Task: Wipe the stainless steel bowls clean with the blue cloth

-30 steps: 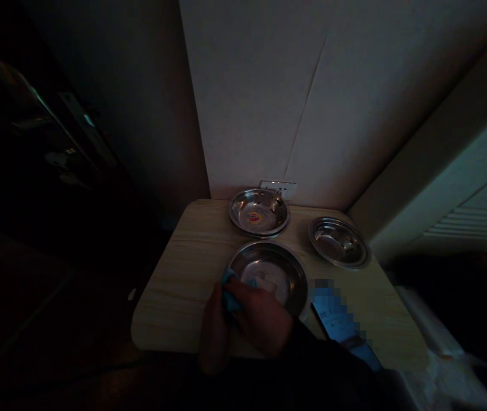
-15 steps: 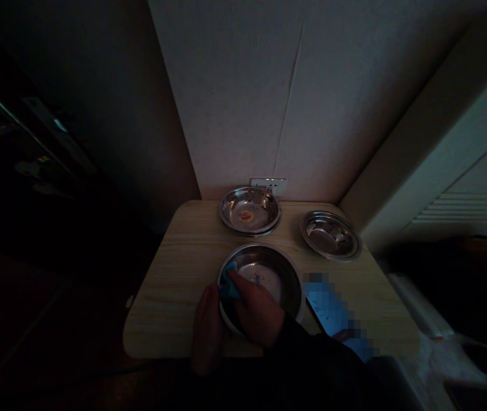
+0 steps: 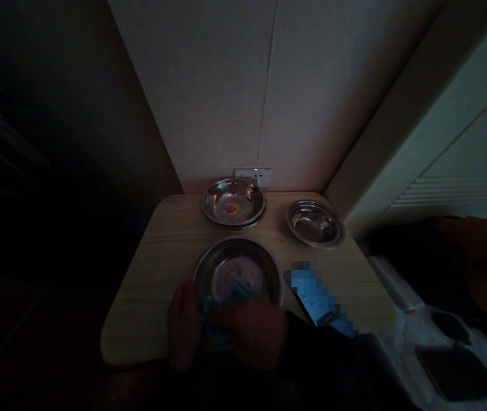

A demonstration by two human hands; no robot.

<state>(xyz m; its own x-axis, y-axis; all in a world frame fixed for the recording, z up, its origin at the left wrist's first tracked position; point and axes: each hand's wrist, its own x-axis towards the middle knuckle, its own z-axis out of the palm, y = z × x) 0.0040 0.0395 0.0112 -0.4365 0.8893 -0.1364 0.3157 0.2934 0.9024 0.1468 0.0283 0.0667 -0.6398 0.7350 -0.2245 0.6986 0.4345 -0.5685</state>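
Observation:
A steel bowl sits at the near middle of a small wooden table. My right hand is closed on a blue cloth and presses it against the bowl's near rim. My left hand grips the bowl's near-left edge, with the fingers wrapped round the rim. Both hands are dim in the low light.
A second steel bowl with a sticker inside stands at the back. A third steel bowl sits at the back right. A blue blurred card lies right of the near bowl. A wall socket is behind. White items lie at right.
My right hand with the cloth has slid from the bowl's left inner side to its near rim. The view has shifted, so the table sits further left.

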